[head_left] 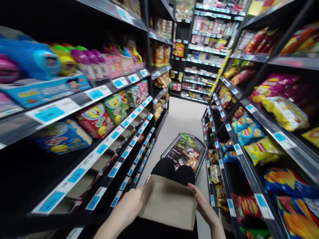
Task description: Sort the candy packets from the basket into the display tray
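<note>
Over my lap, I hold a plain brown cardboard box [169,202] by its two short sides; no contents show inside it. My left hand [132,200] is closed on its left edge, with the fingertips partly hidden. My right hand [199,197] grips the right edge, fingers along the rim. Just past my knees, a grey shopping basket [200,145] stands on the floor, holding many small colourful snack packets [185,149].
Left shelves bear snack boxes, including a red box [96,120] and a green box [116,108], below colourful toy-like containers [84,59]. Crisp bags [261,149] fill shelves on the right. The pale floor [183,111] runs between them to a back shelf [206,49].
</note>
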Available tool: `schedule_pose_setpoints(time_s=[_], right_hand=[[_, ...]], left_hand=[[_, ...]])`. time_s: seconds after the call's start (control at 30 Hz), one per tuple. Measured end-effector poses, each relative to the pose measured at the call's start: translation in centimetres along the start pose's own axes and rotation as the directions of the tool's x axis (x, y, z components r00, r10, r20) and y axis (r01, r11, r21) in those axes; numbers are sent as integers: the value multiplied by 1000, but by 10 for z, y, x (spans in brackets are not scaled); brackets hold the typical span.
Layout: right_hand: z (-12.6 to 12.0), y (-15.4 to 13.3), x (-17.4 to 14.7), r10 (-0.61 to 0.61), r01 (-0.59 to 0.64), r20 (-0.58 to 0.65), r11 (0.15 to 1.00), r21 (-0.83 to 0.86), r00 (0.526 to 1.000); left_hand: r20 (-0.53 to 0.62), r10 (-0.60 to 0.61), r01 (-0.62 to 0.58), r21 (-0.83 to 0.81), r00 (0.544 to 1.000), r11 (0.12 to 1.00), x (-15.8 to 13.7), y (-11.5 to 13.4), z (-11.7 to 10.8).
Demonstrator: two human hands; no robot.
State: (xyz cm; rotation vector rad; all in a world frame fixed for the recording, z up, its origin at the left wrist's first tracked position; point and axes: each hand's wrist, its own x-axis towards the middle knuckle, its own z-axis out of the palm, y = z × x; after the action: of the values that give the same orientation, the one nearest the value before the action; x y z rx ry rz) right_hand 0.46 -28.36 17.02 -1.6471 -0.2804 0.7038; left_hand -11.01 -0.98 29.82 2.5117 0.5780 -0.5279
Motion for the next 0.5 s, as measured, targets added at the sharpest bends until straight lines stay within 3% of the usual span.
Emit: schedule_pose_setpoints(time_s=[0.07,0.13,0.17,0.23,0.3,0.33,0.37,0.43,0.5], right_hand=[[13,7,-40,-41,44,-60,998,42,997],[17,19,-72,11,-12,-266,1000,-1,964],[14,29,-86,64,-62,-388,998,19,920],[4,61,-116,201,-142,-597,979,144,777],[-6,103,-152,366,-207,-721,930,304,589],[-9,125,-171,421,-229,-741,907,354,523],[-9,145,-190,459,-245,-753,889,388,471],[-6,183,-223,509,-279,-764,860,427,397],[3,214,-246,548,-326,-764,831,451,341]], left_hand=[[53,67,-69,50,996,996,3,18,0],[118,154,-164,78,981,983,7,38,5],[158,220,-230,54,963,972,10,47,9],[242,381,-369,-94,892,924,18,60,21],[273,494,-433,-253,826,865,32,62,36],[254,505,-439,-275,825,855,41,59,44],[200,485,-440,-230,852,868,50,55,53],[15,385,-385,6,923,923,66,41,71],[-176,219,-174,241,960,955,77,25,91]])
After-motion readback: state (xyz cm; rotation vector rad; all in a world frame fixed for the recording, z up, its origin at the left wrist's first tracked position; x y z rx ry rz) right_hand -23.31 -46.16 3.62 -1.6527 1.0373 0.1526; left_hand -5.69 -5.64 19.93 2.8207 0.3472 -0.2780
